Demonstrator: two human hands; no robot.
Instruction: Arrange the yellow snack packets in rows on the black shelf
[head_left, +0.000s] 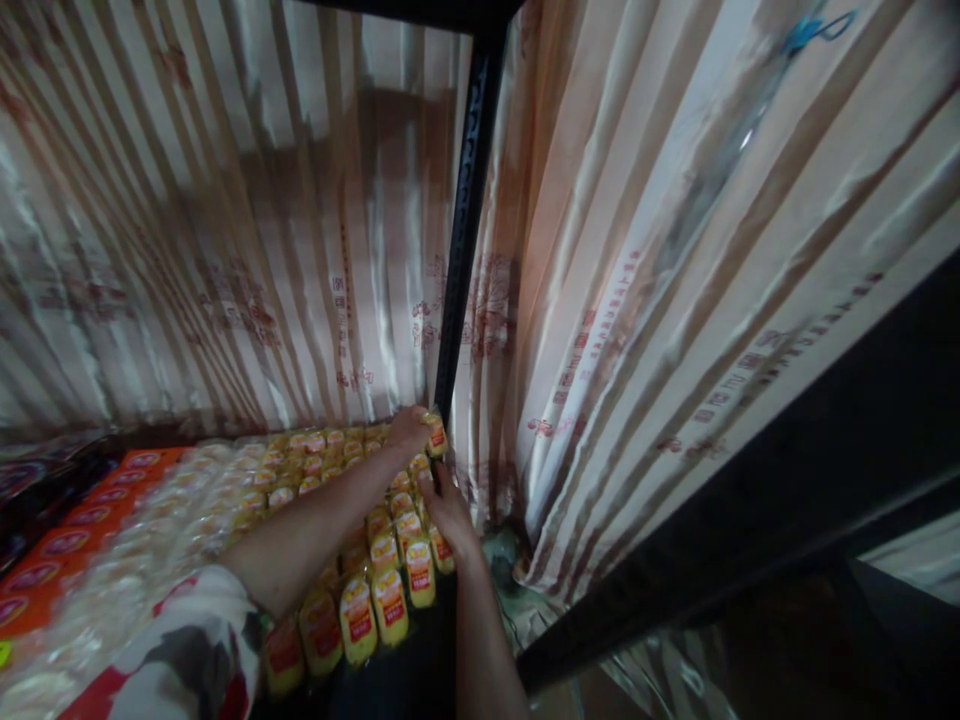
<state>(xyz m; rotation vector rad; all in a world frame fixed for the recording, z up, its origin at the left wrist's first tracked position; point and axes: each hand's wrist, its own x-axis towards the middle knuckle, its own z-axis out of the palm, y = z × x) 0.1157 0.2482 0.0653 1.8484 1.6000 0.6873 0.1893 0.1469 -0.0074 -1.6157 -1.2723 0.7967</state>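
Head view. Reaching far back with the left hand (pixel 409 432), clamping its grip on a yellow packet (pixel 436 436) at the far end of the rows (pixel 375 590), just beside the black post (pixel 466 230). Holding that packet a little above its neighbours, touching the post or nearly so; too blurred for telling which. Stretching the right hand (pixel 448 510) in just below, laying fingers on the next packets down; not telling whether this grip is together or apart. Crowding the spot from behind: a striped curtain (pixel 247 230), hanging close against the rows and folding round the post. Flanking the rows on the left: clear bags (pixel 172 520), then orange packs (pixel 67 545). Cutting across on the right: a dark beam (pixel 750 500).
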